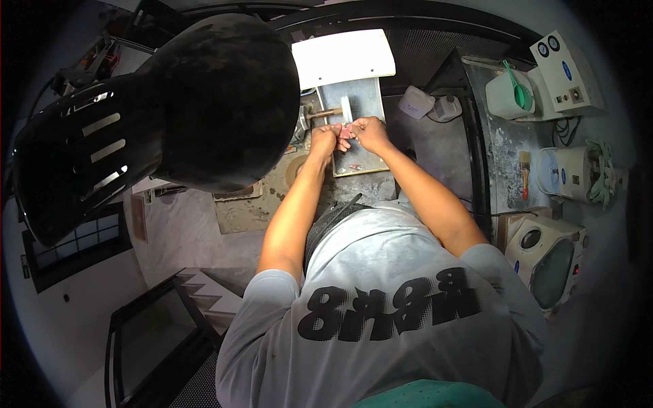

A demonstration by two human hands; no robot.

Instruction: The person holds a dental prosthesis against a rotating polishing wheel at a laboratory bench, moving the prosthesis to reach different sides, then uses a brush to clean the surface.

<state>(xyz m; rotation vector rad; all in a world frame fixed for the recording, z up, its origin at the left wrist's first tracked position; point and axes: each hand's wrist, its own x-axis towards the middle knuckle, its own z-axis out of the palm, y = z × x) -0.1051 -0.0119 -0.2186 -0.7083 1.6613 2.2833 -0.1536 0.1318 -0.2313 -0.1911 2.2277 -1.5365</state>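
Note:
Both my hands meet over a shallow grey metal tray, pinching a small pink denture between them. My left hand is closed on its left side, with the fingers curled. On the other side my right hand grips it with thumb and fingertips. Just beyond the denture stands a white polishing wheel on a brownish spindle. Whether the denture touches the wheel I cannot tell. Small reddish bits lie in the near end of the tray.
A big black lamp shade hangs at the left. A bright white panel covers the tray's far end. Right of it are plastic jugs, and a side bench holds a brush, a white tub and several machines.

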